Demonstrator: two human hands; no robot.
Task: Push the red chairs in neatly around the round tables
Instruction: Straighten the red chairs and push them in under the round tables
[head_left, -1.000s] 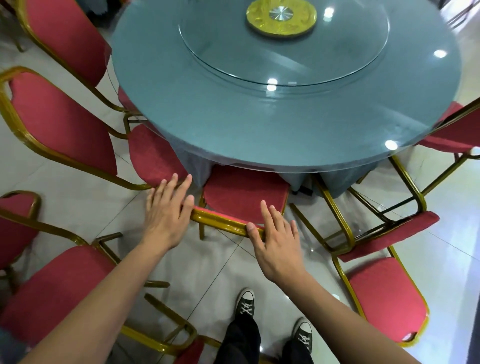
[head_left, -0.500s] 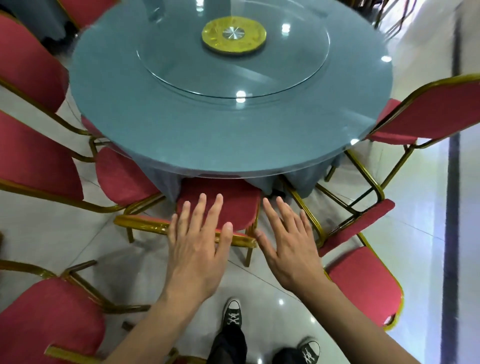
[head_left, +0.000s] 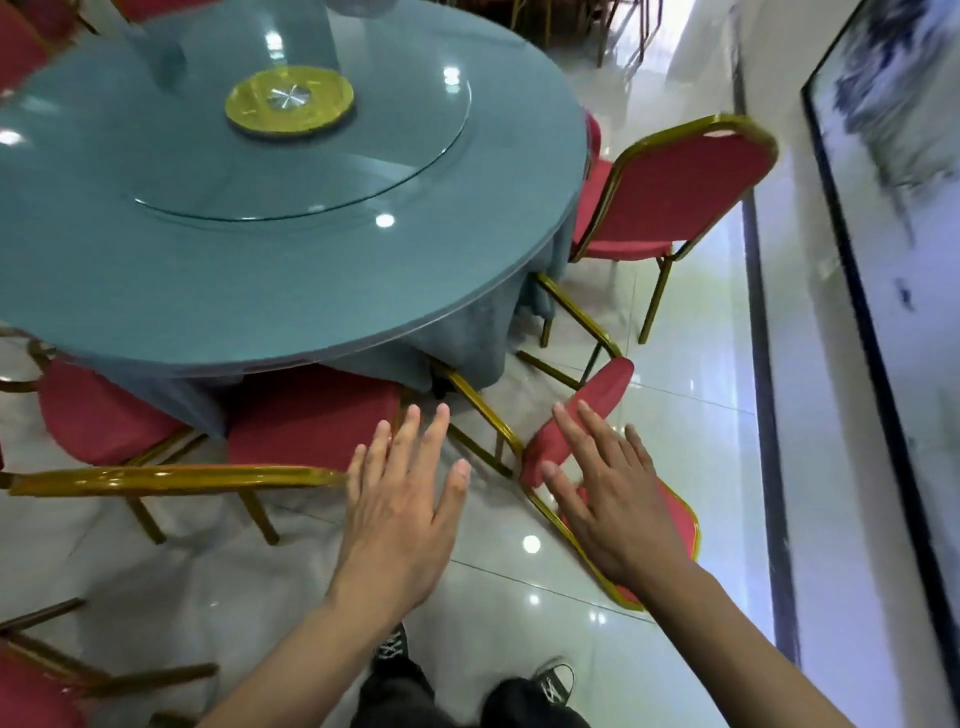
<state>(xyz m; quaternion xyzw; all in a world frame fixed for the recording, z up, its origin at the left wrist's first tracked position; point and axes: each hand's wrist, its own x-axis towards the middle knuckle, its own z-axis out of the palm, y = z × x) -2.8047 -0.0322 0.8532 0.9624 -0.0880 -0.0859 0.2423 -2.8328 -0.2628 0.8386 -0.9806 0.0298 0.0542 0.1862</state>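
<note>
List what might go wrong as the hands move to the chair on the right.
1. The right hand is over the backrest of the chair standing well out from the table; a one-sided shove may twist it rather than slide it in.
2. Its gold legs cross close to the neighbouring chair; they may snag.
3. The glossy floor may let it skid.

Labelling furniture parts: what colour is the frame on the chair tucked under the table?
Gold, with red padding; the chair frame shows best in the head view.
</note>
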